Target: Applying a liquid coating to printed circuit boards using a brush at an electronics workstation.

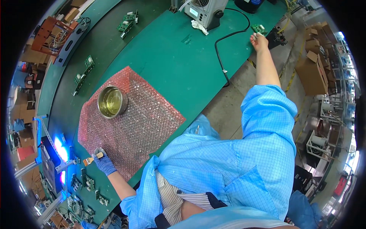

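In my gloved left hand (104,161) is a flat paintbrush (89,160), its handle gripped between the fingers and its bristle end pointing left. Beneath lies a sheet of pink bubble wrap (148,114). A round metal bowl (123,102) of yellowish liquid rests on the wrap's far part. My bare right hand (260,42) is stretched out to the far right end of the bench, its fingers closed at the near edge of a small green circuit board (259,28). The exact grip is small and partly hidden.
On the dark strip beyond the green bench (167,57) lie green circuit boards (127,23). A grey machine with a fan (204,13) stands at the back, its black cable (217,45) curving toward the near edge. Blue-lit equipment (61,149) and more boards (87,179) are at the left.
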A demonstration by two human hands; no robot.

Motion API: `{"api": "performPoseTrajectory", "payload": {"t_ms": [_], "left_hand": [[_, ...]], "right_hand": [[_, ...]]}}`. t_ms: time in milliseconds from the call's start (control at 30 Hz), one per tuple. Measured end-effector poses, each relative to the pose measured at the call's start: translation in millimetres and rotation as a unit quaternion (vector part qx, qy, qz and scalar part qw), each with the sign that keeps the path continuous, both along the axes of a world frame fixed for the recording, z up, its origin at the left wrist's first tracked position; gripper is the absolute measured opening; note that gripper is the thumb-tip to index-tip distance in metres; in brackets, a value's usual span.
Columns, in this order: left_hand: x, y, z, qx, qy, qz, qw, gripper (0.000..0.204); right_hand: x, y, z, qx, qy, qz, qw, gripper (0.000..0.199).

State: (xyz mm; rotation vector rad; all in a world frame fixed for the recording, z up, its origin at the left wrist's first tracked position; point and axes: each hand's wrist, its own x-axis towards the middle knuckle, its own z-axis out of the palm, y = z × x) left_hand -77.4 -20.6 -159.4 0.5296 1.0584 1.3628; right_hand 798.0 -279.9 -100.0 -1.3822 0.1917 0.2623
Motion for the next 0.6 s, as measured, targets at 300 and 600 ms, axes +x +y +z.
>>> {"api": "performPoseTrajectory", "payload": {"t_ms": [300,600], "left_hand": [[-9,5,-6,-0.020,-0.002,0.011,1.000,0.038],[-50,20,21,0.133,-0.261,-0.266,0.918,0.027]], "right_hand": [[-22,-18,-4,-0.031,-0.020,0.049,0.998,0.031],[-68,9,16,-0.019,-0.093,0.065,0.993,0.017]]}}
